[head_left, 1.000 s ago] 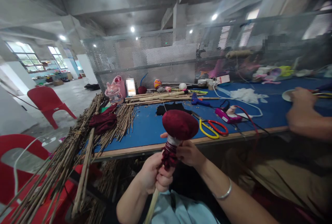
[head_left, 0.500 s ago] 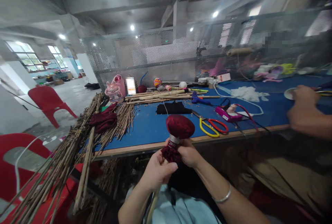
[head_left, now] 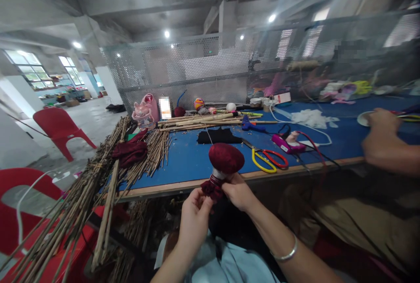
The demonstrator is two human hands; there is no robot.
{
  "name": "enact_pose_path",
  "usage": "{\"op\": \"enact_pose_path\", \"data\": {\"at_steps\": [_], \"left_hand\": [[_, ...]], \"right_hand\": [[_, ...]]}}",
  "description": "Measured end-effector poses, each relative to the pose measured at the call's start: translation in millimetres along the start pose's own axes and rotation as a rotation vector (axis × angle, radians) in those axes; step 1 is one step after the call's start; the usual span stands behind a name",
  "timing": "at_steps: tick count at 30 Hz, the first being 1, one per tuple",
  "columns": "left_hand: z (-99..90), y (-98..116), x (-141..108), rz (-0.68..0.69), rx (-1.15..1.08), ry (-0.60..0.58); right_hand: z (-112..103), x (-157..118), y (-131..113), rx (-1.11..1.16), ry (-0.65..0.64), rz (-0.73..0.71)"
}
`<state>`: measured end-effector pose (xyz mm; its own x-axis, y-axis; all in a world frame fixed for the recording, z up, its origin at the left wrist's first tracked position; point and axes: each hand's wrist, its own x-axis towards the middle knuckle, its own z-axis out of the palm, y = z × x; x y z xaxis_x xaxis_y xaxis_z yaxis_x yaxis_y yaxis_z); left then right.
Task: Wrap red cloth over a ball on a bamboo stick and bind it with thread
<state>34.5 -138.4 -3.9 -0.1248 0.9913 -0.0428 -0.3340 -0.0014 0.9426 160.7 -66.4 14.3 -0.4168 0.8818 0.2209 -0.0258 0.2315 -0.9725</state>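
A dark red cloth-covered ball (head_left: 226, 158) is held up in front of me over the table's front edge. Its narrow neck (head_left: 217, 175) shows a pale band and is bound round with thread, and the cloth flares below in a gathered ruffle (head_left: 211, 190). My right hand (head_left: 239, 192) is closed on the neck from the right, its fingertips partly hidden behind. With thumb and fingers, my left hand (head_left: 196, 215) pinches the lower left edge of the ruffle. Just beyond the ball lie a black cloth (head_left: 219, 136) and scissors (head_left: 265, 160) with one yellow and one red handle.
Bundled dry sticks (head_left: 88, 195) cross the table's left end, with dark red cloth (head_left: 130, 154) on them. A blue glue gun (head_left: 252, 124), a purple power strip (head_left: 288, 144) and white fluffy material (head_left: 313, 118) lie beyond. At right, a co-worker's hand (head_left: 382, 127) reaches over the table.
My left hand has shifted down and left, its thumb now pinching the ruffle's lower edge. The ball has moved slightly left and tilted a little; my right hand keeps its hold.
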Motion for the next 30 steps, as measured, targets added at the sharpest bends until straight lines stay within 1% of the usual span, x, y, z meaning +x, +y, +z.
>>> {"op": "enact_pose_path", "data": {"at_steps": [2, 4, 7, 10, 11, 12, 13, 14, 15, 17, 18, 19, 20, 21, 22, 24, 27, 30], "left_hand": [[-3.7, 8, 0, -0.098, -0.102, -0.078], [-8.7, 16, 1, -0.214, -0.241, -0.189], [-15.1, 20, 4, -0.393, -0.454, -0.321], [-17.9, 15, 7, -0.584, -0.642, -0.378], [-18.3, 12, 8, -0.625, -0.662, -0.375], [-18.5, 10, 9, -0.640, -0.637, -0.359], [-18.5, 9, 10, -0.621, -0.564, -0.324], [-18.4, 9, 11, -0.557, -0.451, -0.267], [-18.1, 10, 12, -0.445, -0.316, -0.183], [-15.9, 15, 14, -0.118, -0.036, 0.028], [-13.9, 18, 15, 0.050, 0.084, 0.113], [-11.1, 21, 16, 0.186, 0.189, 0.158], [-7.8, 23, 16, 0.281, 0.283, 0.154], [-4.1, 24, 15, 0.334, 0.365, 0.114], [-0.4, 23, 14, 0.354, 0.429, 0.058], [5.3, 20, 12, 0.321, 0.505, -0.012], [7.3, 12, 8, 0.236, 0.543, -0.020], [3.9, 9, 7, 0.249, 0.530, -0.025]], "right_hand": [[0, 1, 0, 0.111, -0.043, -0.018], [0, 2, 2, 0.208, -0.083, -0.024], [-2, 4, 7, 0.336, -0.136, 0.019], [-3, 6, 12, 0.425, -0.210, 0.077], [-4, 6, 13, 0.439, -0.228, 0.089], [-4, 7, 14, 0.443, -0.236, 0.098], [-4, 7, 14, 0.438, -0.237, 0.106], [-4, 7, 14, 0.423, -0.230, 0.114], [-3, 6, 13, 0.400, -0.213, 0.122], [1, 5, 10, 0.334, -0.167, 0.119], [4, 5, 7, 0.305, -0.148, 0.098], [7, 4, 5, 0.282, -0.133, 0.064], [10, 3, 2, 0.263, -0.119, 0.023], [13, 2, -1, 0.246, -0.108, -0.012], [15, 1, -4, 0.231, -0.098, -0.033], [17, -1, -9, 0.205, -0.074, -0.023], [16, -3, -12, 0.170, -0.050, 0.000], [13, -4, -13, 0.148, -0.060, -0.053]]}}
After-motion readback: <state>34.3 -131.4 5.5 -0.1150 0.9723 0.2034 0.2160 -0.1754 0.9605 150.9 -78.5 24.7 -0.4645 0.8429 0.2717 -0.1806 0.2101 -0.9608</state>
